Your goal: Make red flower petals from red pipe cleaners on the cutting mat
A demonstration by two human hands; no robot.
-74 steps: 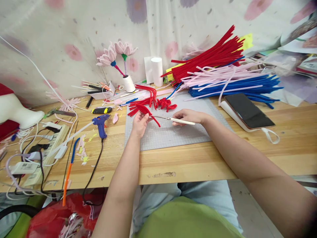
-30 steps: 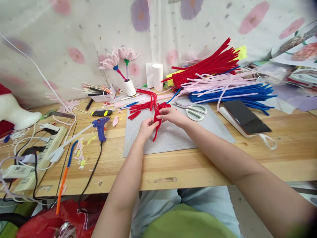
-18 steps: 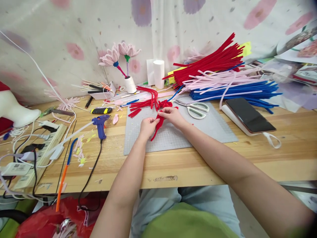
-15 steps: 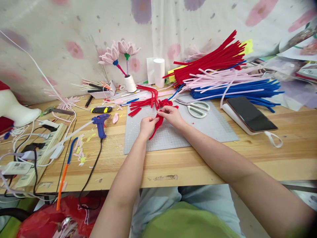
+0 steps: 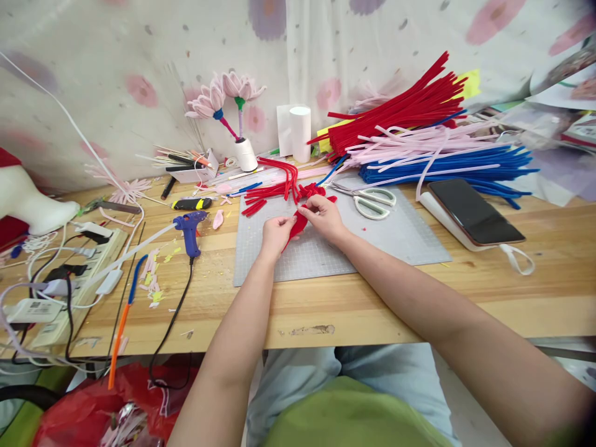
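Between my hands is a red fuzzy pipe cleaner piece [image 5: 298, 225], bent into a petal-like shape. My left hand [image 5: 278, 237] pinches its left side, and my right hand [image 5: 325, 217] pinches its upper end. Both hands are closed and nearly meet above the grey cutting mat [image 5: 316, 257]. Just beyond the fingers lie more curled red pieces [image 5: 311, 190] and a cluster of cut red pipe cleaners [image 5: 270, 190]. White-handled scissors [image 5: 375, 202] rest on the mat to the right of my right hand. My fingers hide part of the held piece.
A blue glue gun [image 5: 190, 231] lies left of the mat, its cord running off the table edge. Bundles of red [image 5: 395, 112], pink [image 5: 410, 146] and blue pipe cleaners [image 5: 447, 171] fill the back right. A phone [image 5: 475, 211] lies at right, a power strip [image 5: 77, 292] at far left.
Both hands stay over the mat with the red piece between them. Its lower tip, sticking out below my left fingers before, now shows less. The whole view has shifted slightly.
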